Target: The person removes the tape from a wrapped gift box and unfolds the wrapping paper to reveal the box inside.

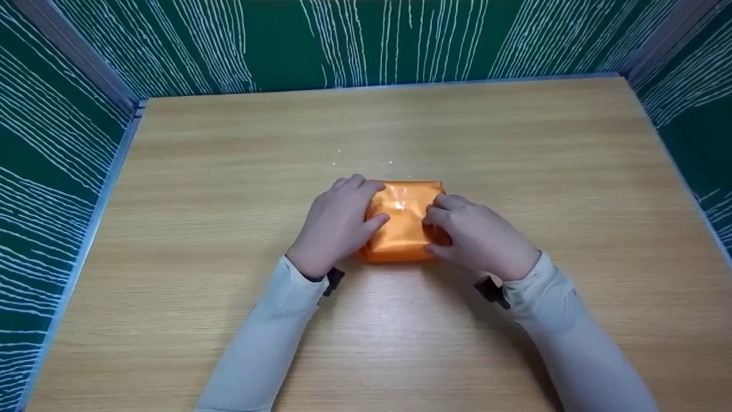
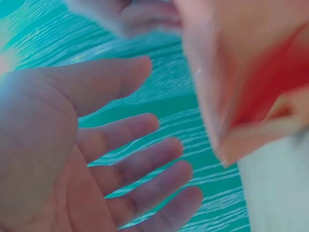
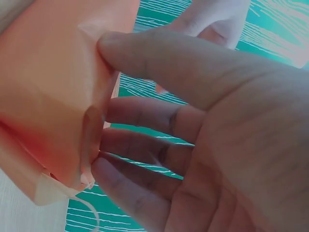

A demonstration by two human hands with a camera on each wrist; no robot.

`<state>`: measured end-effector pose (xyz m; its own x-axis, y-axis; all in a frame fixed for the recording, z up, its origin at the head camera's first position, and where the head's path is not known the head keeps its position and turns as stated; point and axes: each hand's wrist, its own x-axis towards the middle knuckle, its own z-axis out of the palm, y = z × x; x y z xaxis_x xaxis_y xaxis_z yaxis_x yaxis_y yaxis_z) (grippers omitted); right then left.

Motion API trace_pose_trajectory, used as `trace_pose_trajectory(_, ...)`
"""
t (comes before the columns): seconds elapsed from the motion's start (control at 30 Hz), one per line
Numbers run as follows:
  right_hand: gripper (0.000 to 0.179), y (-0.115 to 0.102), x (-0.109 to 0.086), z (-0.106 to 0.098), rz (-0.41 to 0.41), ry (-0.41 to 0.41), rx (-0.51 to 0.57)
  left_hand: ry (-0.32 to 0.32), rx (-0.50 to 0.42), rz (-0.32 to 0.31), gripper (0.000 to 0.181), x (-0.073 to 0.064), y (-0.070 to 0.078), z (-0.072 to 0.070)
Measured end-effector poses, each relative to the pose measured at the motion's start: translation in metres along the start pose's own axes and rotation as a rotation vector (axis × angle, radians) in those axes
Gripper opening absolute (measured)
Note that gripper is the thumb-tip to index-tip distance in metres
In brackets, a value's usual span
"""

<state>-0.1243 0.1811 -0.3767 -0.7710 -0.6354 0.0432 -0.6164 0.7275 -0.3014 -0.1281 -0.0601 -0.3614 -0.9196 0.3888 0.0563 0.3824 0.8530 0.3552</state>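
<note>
A shiny orange wrapped package [image 1: 400, 220] lies on the table, its wrapping paper [image 3: 48, 72] creased and folded at the ends. At its left end is my left hand [image 1: 338, 220]; in the left wrist view this hand [image 2: 96, 150] has its fingers spread and fairly straight, a gap apart from the folded end of the paper [image 2: 207, 96]. My right hand [image 1: 477, 234] grips the right end with bent fingers. In the right wrist view, the thumb of that hand [image 3: 231, 121] presses a crease while the fingertips touch the folded edge. The package's underside is hidden.
The wooden table [image 1: 200, 200] spreads out around the package. Several tiny white bits [image 1: 339, 150] lie just beyond it. Green panels with white streaks [image 1: 286, 46] stand along the back and both sides. A thin pale strip [image 3: 91, 210] curls below the package's end.
</note>
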Motion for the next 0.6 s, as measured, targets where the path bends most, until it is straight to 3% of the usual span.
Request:
trace_pose_trajectory(0.23,0.043,0.001,0.001,-0.001,-0.004,-0.015,0.009,-0.046,0.016,-0.028,0.032,-0.001,-0.008,-0.001)
trace_pose_trajectory(0.37,0.039,0.001,0.0,-0.002,-0.023,-0.009,0.005,-0.072,0.014,-0.051,0.032,0.001,-0.009,0.001)
trace_pose_trajectory(0.6,0.037,0.001,0.001,-0.001,-0.025,-0.004,0.007,-0.068,0.028,-0.061,0.029,0.005,-0.013,0.008)
